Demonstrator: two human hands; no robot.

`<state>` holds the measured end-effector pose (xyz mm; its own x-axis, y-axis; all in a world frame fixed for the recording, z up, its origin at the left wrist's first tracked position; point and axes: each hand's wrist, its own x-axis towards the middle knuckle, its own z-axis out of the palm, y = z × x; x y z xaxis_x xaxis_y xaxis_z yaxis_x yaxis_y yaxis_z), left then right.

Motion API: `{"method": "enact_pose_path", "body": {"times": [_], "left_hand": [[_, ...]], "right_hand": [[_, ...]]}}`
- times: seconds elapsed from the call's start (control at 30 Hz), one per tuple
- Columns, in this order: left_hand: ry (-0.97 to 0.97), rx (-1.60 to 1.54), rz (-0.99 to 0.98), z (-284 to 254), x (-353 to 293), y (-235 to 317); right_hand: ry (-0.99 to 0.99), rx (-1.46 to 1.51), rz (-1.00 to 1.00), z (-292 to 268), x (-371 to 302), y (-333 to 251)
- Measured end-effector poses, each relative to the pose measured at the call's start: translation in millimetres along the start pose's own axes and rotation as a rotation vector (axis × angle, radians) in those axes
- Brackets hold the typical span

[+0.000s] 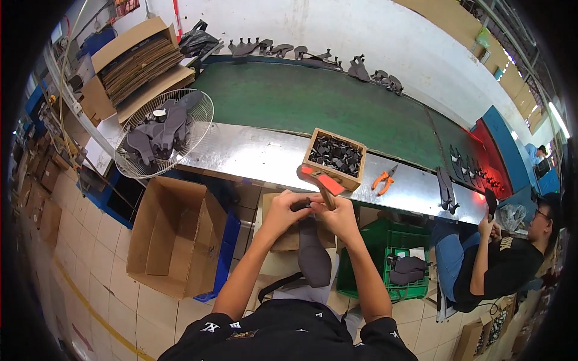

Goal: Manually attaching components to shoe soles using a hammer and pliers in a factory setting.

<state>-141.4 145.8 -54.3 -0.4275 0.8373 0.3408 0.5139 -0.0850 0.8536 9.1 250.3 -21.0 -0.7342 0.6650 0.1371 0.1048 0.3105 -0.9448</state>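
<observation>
Both hands meet over a low work block [283, 242], just in front of the metal-edged bench. My right hand [341, 218] is closed around the wooden handle of a hammer [325, 180], its red-marked head tilted toward the bench. My left hand [285, 213] pinches a small dark part [300, 206] whose exact kind is hidden by the fingers. Below them a dark grey sole-shaped piece [314, 256] reaches from the block toward my lap. On the bench edge beyond sits a wooden box [333, 175] filled with small black parts.
Orange-handled pliers [383, 180] lie right of the box. A wire basket [208, 114] of grey pieces stands left, above an open cardboard carton [165, 240]. Beyond runs a green conveyor belt [301, 90]. A green crate [355, 271] and a seated co-worker [500, 265] are at right.
</observation>
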Motion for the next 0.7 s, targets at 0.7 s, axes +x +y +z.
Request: {"method": "enact_pose_path", "body": {"times": [0.7], "left_hand": [[0.010, -0.158, -0.019, 4, -1, -16]], "right_hand": [[-0.054, -0.385, -0.124, -9, -10, -25]]}}
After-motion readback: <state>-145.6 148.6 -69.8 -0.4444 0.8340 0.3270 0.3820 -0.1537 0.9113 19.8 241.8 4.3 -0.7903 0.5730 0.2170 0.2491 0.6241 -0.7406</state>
